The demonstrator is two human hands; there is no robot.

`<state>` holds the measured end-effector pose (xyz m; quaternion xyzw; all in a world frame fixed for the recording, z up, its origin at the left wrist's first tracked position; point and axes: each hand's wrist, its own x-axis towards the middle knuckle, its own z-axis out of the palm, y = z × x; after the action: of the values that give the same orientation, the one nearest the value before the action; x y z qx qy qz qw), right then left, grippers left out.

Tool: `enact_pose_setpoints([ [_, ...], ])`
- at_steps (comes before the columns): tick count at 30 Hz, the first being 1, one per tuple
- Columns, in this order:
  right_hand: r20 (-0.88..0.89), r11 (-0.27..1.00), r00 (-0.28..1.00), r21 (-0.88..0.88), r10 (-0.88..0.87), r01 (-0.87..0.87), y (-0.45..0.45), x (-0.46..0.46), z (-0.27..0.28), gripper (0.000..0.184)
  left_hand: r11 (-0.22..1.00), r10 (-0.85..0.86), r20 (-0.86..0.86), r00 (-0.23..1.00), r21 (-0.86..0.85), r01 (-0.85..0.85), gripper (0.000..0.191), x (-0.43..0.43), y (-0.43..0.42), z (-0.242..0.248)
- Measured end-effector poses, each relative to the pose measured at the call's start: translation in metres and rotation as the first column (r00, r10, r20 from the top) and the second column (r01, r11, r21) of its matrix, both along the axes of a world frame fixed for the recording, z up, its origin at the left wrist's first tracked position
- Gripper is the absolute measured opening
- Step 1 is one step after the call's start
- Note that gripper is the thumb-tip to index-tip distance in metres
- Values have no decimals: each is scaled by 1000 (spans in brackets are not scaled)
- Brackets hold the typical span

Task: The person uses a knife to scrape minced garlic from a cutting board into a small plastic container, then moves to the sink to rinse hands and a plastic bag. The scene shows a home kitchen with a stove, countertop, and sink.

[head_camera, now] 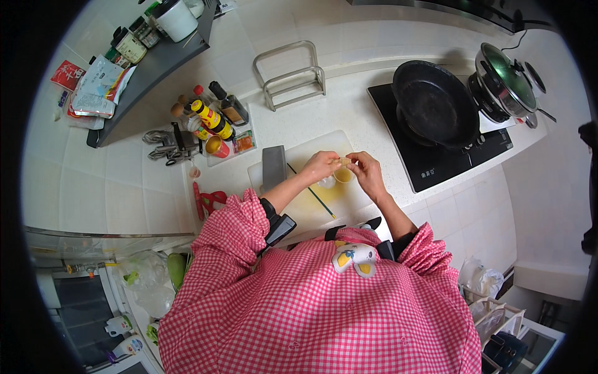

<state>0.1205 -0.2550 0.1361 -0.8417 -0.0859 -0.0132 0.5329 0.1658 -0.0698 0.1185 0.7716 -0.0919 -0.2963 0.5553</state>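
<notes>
My left hand [322,165] and my right hand [366,172] meet above a white cutting board [348,201]. Between their fingertips is a small pale tan item [345,161], too small to name for sure; both hands grip it. Just below it stands a small cup with yellowish contents [344,176]. A small clear or white round thing [327,182] lies left of the cup, close to my left hand. A dark green chopstick or thin rod [321,203] lies slantwise on the board, partly under my left forearm. A grey rectangular block or box [274,167] rests at the board's left side.
A black frying pan [434,105] sits on the induction cooktop [409,173] at right, beside a glass-lidded pot [507,82]. Sauce bottles [212,120] stand on a tray at left, near red-handled scissors [214,200]. A metal rack [294,84] stands at the wall.
</notes>
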Motion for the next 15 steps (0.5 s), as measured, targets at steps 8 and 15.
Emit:
enact_pose_setpoints([
  [8,-152,998,988,55,30,-22,0,14,11,21,925,-207,580,788,379,-36,19,2,3,28],
  [15,343,857,918,-516,197,9,4,3,25,20,977,-140,105,985,176,121,20,12,1,9],
])
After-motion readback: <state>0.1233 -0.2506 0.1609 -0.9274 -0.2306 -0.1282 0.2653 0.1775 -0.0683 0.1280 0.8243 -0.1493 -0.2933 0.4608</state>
